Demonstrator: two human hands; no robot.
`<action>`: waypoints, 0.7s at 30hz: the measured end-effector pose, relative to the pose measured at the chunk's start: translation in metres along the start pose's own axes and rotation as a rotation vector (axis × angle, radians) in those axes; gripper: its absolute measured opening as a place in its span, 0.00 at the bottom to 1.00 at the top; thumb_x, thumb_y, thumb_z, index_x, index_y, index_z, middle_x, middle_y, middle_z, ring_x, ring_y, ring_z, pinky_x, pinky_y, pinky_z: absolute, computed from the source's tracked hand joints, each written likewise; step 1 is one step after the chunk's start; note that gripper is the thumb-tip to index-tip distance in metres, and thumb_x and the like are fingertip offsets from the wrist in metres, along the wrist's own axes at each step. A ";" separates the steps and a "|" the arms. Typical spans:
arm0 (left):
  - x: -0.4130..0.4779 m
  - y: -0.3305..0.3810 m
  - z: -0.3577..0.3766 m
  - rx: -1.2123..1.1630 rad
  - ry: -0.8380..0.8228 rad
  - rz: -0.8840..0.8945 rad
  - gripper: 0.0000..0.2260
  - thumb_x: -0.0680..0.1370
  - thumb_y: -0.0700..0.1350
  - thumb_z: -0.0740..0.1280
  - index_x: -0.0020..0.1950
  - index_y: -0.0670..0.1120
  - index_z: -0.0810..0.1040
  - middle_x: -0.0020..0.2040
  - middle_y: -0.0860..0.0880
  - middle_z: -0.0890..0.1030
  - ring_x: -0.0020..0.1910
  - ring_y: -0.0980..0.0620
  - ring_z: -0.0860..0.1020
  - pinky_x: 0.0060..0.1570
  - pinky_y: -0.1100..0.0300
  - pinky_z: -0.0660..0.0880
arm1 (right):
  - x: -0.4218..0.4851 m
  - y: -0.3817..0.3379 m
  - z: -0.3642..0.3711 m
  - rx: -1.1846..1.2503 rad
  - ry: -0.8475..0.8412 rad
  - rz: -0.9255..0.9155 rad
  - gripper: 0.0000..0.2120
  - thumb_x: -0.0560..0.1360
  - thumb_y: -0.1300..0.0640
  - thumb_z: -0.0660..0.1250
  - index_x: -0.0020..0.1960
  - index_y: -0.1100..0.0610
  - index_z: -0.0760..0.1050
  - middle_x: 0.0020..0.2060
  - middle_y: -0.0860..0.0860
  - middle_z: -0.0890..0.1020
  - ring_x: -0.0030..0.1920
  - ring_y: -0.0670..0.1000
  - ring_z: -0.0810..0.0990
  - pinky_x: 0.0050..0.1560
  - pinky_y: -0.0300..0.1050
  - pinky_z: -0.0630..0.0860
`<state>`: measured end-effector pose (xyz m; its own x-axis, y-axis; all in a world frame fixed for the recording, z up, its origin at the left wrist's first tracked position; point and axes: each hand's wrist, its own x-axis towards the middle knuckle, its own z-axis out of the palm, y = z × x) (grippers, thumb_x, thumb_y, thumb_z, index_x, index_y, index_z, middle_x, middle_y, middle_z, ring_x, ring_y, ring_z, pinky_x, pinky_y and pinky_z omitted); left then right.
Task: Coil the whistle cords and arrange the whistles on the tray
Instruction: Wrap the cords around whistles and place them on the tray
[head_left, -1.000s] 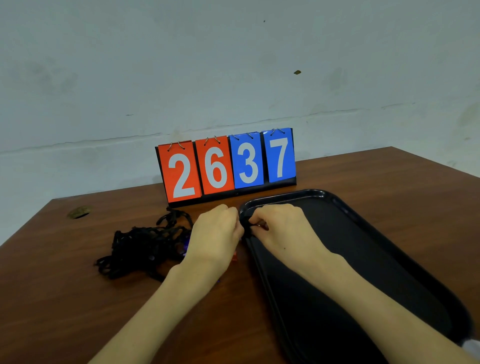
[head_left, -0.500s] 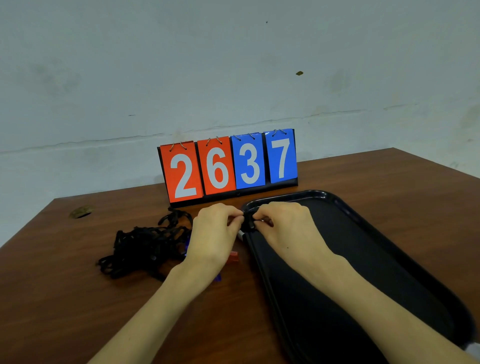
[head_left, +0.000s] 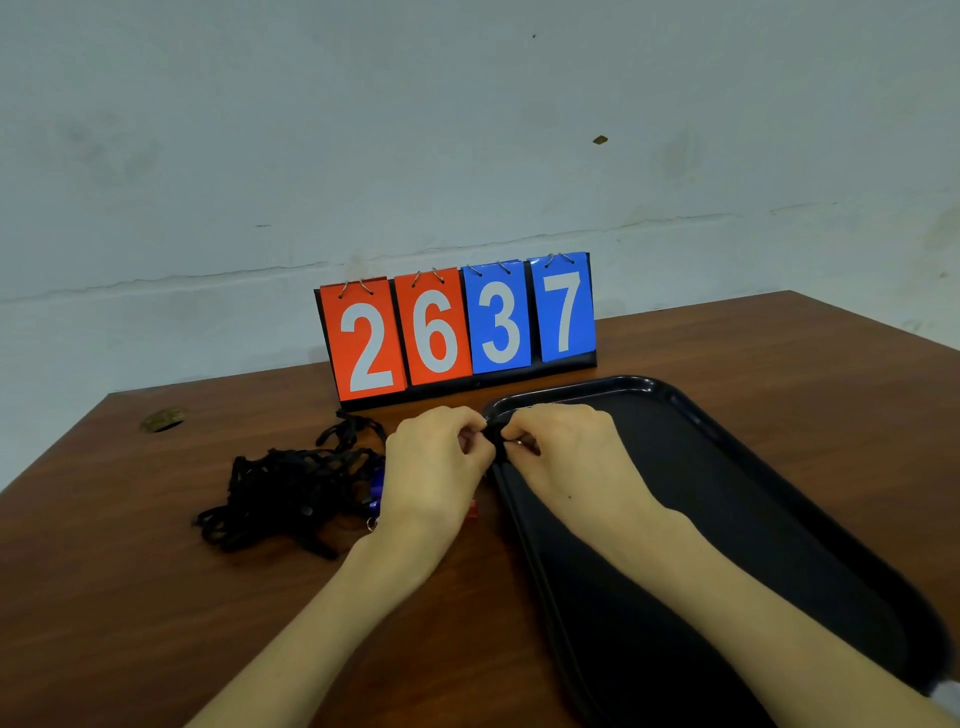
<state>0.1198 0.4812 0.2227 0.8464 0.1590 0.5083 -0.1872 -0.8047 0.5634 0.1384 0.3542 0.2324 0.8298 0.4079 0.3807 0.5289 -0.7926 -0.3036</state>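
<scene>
Both hands pinching one black cord at the tray's far left corner.

My left hand (head_left: 436, 462) and right hand (head_left: 566, 457) meet almost knuckle to knuckle, fingers curled tight on a short bunch of black cord (head_left: 497, 442) just over the rim of the black tray (head_left: 644, 383). A small metal ring (head_left: 519, 442) shows at my right fingertips. Left of my hands, a tangle of cords (head_left: 291, 493) lies on the table (head_left: 130, 597), with a blue whistle (head_left: 375, 486) at its right edge and a red whistle (head_left: 471, 509) peeking out beside my left wrist. The scoreboard (head_left: 457, 327) stands behind, reading 2637.
</scene>
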 end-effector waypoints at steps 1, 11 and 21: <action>-0.001 0.000 0.001 -0.007 0.027 0.005 0.06 0.74 0.39 0.67 0.48 0.44 0.82 0.42 0.50 0.82 0.40 0.55 0.77 0.45 0.63 0.75 | 0.000 0.000 -0.001 0.014 0.008 0.011 0.11 0.78 0.54 0.62 0.58 0.52 0.77 0.51 0.47 0.81 0.53 0.46 0.78 0.58 0.41 0.75; 0.013 -0.014 0.000 -0.790 -0.083 -0.507 0.08 0.74 0.35 0.66 0.49 0.44 0.70 0.26 0.52 0.75 0.20 0.60 0.68 0.22 0.69 0.65 | 0.001 0.002 0.002 0.190 -0.001 0.086 0.09 0.75 0.55 0.67 0.54 0.53 0.80 0.49 0.47 0.83 0.47 0.42 0.78 0.53 0.35 0.75; 0.024 -0.020 -0.020 -0.525 -0.405 -0.192 0.07 0.74 0.37 0.69 0.47 0.48 0.82 0.40 0.47 0.83 0.37 0.53 0.83 0.44 0.59 0.79 | 0.003 0.009 0.004 0.183 0.018 0.084 0.08 0.75 0.56 0.67 0.53 0.52 0.80 0.47 0.46 0.83 0.46 0.42 0.79 0.49 0.32 0.73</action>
<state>0.1341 0.5126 0.2365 0.9891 -0.0375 0.1426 -0.1460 -0.3842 0.9116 0.1460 0.3504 0.2274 0.8699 0.3346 0.3624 0.4829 -0.7273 -0.4877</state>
